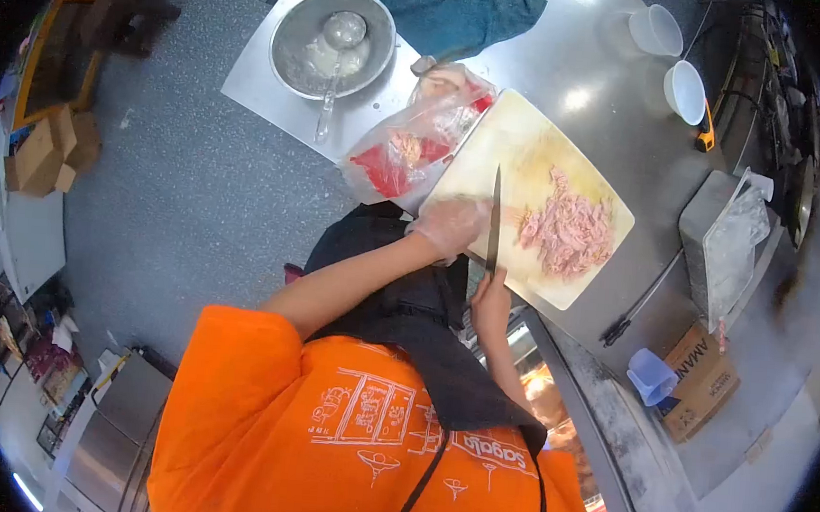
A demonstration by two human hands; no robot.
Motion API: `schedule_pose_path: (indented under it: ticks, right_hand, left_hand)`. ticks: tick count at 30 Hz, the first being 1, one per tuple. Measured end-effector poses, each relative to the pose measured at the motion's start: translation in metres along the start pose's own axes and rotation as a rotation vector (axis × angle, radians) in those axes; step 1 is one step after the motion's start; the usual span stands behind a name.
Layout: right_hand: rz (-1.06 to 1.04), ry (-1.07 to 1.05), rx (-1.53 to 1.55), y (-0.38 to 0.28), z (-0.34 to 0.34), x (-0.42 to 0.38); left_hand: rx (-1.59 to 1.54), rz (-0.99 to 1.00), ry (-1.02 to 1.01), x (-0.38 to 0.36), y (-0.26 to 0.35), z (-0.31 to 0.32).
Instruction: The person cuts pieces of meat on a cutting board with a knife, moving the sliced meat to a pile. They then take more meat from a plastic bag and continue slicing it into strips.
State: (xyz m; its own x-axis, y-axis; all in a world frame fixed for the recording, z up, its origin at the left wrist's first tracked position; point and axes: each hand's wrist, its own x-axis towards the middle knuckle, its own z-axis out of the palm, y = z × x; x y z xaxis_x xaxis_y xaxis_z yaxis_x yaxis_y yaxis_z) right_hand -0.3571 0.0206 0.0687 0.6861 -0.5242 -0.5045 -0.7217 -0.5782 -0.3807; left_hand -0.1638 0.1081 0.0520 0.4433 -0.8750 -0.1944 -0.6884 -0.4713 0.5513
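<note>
My right hand [490,304] is closed round the handle of a long kitchen knife [495,219], its blade pointing away from me over the white cutting board [542,132]. My left hand [452,226], in a clear plastic glove, curls over pale raw meat at the board's near left edge, just beside the blade. Most of what lies under its fingers is hidden. To the right of the knife spreads a pile of pink sliced raw meat [569,229]. Against the board's left side lies a clear plastic bag [403,151] with red parts and more meat in it.
A metal bowl [282,43] with a ladle [329,93] stands at the far left of the table, near a teal towel [446,6]. Plastic tubs [685,93], a yellow-black tool [706,134], a metal container [715,249], a dark-handled rod [619,330] and a cardboard box [701,381] are on the right.
</note>
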Motion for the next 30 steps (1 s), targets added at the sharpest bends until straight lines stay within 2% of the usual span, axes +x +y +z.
schedule_pose_path:
  ticks: [1, 2, 3, 5, 6, 8, 9, 10, 12, 13, 15, 16, 18, 19, 21, 22, 24, 26, 28, 30]
  right_hand:
    - [-0.002, 0.003, -0.011, 0.007, -0.004, -0.011]
    - [0.094, 0.061, -0.006, 0.014, -0.008, -0.019]
    - [0.187, 0.121, 0.005, 0.019, -0.011, -0.023]
    - [0.18, 0.21, 0.023, 0.029, -0.02, -0.016]
    - [0.189, 0.291, 0.044, 0.032, -0.02, -0.014]
    - [0.163, 0.353, 0.147, 0.004, -0.036, -0.013]
    - [0.165, 0.359, 0.182, -0.009, -0.04, -0.013]
    - [0.182, 0.366, 0.206, -0.013, -0.035, -0.014]
    - [0.106, 0.18, 0.279, -0.019, -0.023, -0.017]
    - [0.089, 0.152, 0.267, -0.018, -0.01, -0.019]
    - [0.059, 0.065, 0.244, -0.014, 0.01, -0.016]
    - [0.061, 0.075, 0.264, -0.012, 0.013, -0.014]
    - [0.111, 0.08, 0.276, -0.007, 0.016, -0.011]
    - [0.116, 0.091, 0.293, -0.006, 0.013, -0.009]
    - [0.09, 0.084, 0.271, -0.006, 0.003, -0.007]
    - [0.086, 0.1, 0.269, -0.003, 0.004, -0.006]
    - [0.117, 0.114, 0.325, -0.002, 0.003, -0.005]
    - [0.114, 0.14, 0.369, -0.003, 0.002, -0.005]
    - [0.131, 0.138, 0.385, -0.005, 0.004, -0.006]
    - [0.142, 0.137, 0.394, -0.004, 0.004, -0.007]
  left_hand:
    - [-0.103, -0.035, -0.09, 0.006, 0.005, 0.005]
    - [-0.099, -0.105, -0.211, 0.012, 0.018, -0.014]
    - [-0.1, -0.104, -0.202, 0.02, 0.024, -0.011]
    - [-0.136, -0.152, -0.443, 0.038, 0.025, 0.0]
    - [-0.115, -0.151, -0.443, 0.043, 0.031, 0.008]
    - [-0.381, -0.088, 0.122, 0.046, 0.044, 0.019]
    - [-0.359, -0.076, 0.108, 0.044, 0.032, 0.017]
    - [-0.12, 0.032, 0.059, 0.038, 0.013, 0.004]
    - [0.001, 0.008, 0.137, 0.022, -0.024, -0.04]
    - [-0.116, -0.131, 0.265, 0.013, -0.043, -0.065]
    - [0.206, -0.27, 0.048, 0.004, -0.079, -0.08]
    - [0.225, -0.257, 0.045, 0.004, -0.088, -0.086]
    - [0.086, -0.271, -0.247, 0.004, -0.099, -0.095]
    - [0.103, -0.26, -0.25, 0.003, -0.104, -0.094]
    - [-0.122, -0.239, -0.185, 0.003, -0.112, -0.092]
    - [-0.107, -0.223, -0.196, 0.002, -0.112, -0.097]
    - [-0.036, -0.202, 0.157, -0.01, -0.103, -0.112]
    - [0.042, -0.24, 0.132, -0.015, -0.072, -0.15]
    - [0.114, -0.285, 0.115, -0.016, -0.067, -0.16]
    - [0.145, -0.053, 0.327, -0.016, -0.078, -0.154]
